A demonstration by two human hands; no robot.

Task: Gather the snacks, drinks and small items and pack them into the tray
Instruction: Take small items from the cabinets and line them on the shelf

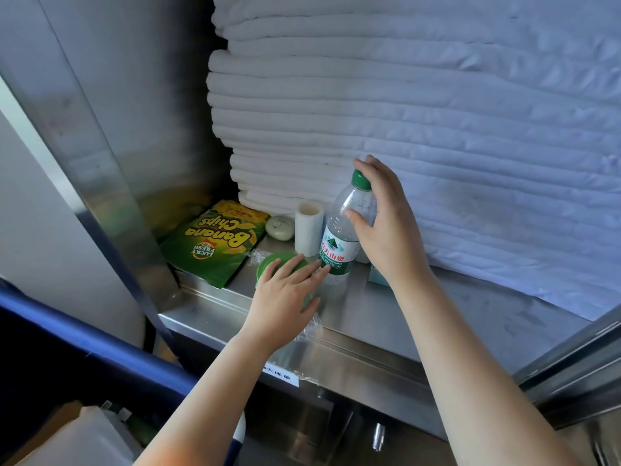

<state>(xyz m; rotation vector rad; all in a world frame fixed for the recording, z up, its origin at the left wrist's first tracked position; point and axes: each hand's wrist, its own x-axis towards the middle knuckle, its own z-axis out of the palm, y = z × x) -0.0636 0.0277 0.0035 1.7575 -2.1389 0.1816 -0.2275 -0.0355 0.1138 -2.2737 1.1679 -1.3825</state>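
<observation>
Big picture first: a tall stack of folded white linens (403, 129) fills the back and right of a stainless steel shelf (420, 317), so every small item is squeezed into the front-left corner. Flat against the left wall lies a green and yellow foil bag of banana chips (215, 243). Beside it stands a clear plastic water bottle with a green cap (337, 247), and the right hand (386, 237) is curled round its neck, thumb on the shoulder, fingers behind the cap. The left hand (285, 294) lies flat, fingers straight, on a round green-lidded item in clear wrap (265, 264), gripping nothing. Just behind sit a short white roll (308, 227), touching the bottle, and a pale oval soap (279, 227).

The risk, as I judge it: lifting the bottle at a tilt could knock the roll over, and the loose wrap could slip under a flat palm. The shelf's raised front lip could catch anything dragged. Open room is forward and up, towards the person. No tray can be made out here.
</observation>
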